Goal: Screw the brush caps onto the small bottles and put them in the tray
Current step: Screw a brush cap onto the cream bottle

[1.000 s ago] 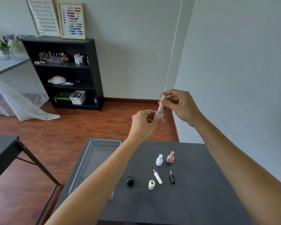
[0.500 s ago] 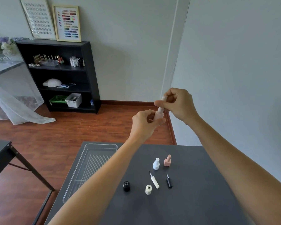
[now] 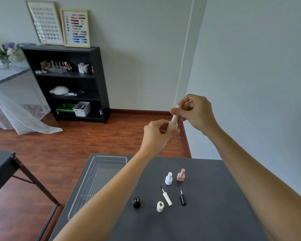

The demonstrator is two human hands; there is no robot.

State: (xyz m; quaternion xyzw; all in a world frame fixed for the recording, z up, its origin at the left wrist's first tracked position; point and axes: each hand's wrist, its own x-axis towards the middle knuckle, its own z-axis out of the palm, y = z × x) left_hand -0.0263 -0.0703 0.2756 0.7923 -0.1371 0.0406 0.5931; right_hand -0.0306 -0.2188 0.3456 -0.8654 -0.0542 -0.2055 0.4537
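**Pale pink bottle up in both hands, cap sitting on top**

You've got the pale pink bottle (image 3: 172, 126) raised out in front of you, well above the dark table (image 3: 215, 214). Your left hand (image 3: 156, 134) is curled round its body, thumb and fingers pinched in on it so only the shoulder and a strip of the side show. Your right hand (image 3: 196, 112) comes in from above, fingertips closed narrow on the ribbed cap (image 3: 176, 113), which is a long, slim, whitish-pink cylinder standing straight on the bottle's neck. Cap and bottle line up in one near-upright column, tilted a touch to the right. Can't tell from here whether the threads are fully seated.

Down on the table, the rest is laid out in a loose cluster:
- a white bottle (image 3: 168, 178) with its cap on, standing
- a pink square bottle (image 3: 181, 175) just beside it on the right, also capped
- a white brush cap (image 3: 167, 197) lying flat, bristles pointing away from you
- a black brush cap (image 3: 182, 198) lying flat to its right
- an open black bottle (image 3: 136, 202) and an open cream bottle (image 3: 160, 206) standing nearest you

The clear tray (image 3: 109, 159) sits at the table's left side, partly hidden under your left forearm, and nothing shows in the part you can see.
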